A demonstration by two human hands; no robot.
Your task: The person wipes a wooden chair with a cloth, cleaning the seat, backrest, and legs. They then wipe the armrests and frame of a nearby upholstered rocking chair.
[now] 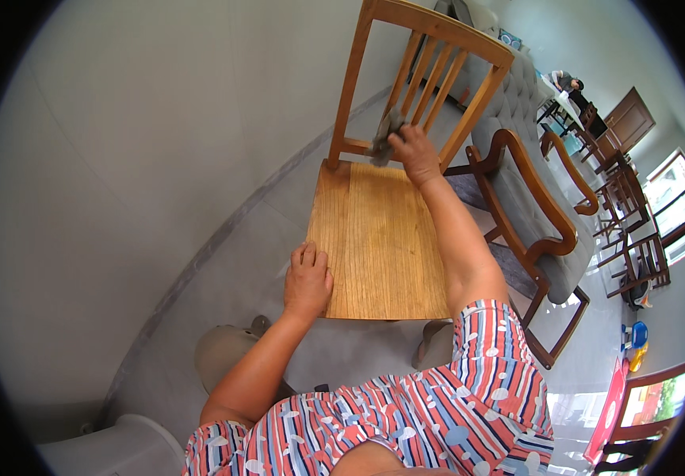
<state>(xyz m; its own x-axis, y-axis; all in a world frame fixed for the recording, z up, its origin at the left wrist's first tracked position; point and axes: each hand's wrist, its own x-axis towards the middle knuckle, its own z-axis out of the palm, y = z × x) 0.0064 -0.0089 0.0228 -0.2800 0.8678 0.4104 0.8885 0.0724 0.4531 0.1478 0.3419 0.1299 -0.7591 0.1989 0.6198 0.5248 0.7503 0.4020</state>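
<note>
A wooden chair (387, 244) with a slatted backrest stands right in front of me, its seat facing up. My right hand (417, 152) grips a grey-brown cloth (387, 138) by the lower end of the backrest slats, just above the rear of the seat. The cloth is slightly blurred. On the seat's left edge, near the front corner, rests my left hand (308, 276); its fingers curl over the edge, and the fingers' undersides are hidden.
To the right is a grey cushioned armchair (527, 202) with wooden arms. A wall (170, 149) runs along the left. A white rounded container (122, 446) sits at lower left. Farther off, a person (565, 80) is at a white table (562, 101), near several wooden chairs (646, 262).
</note>
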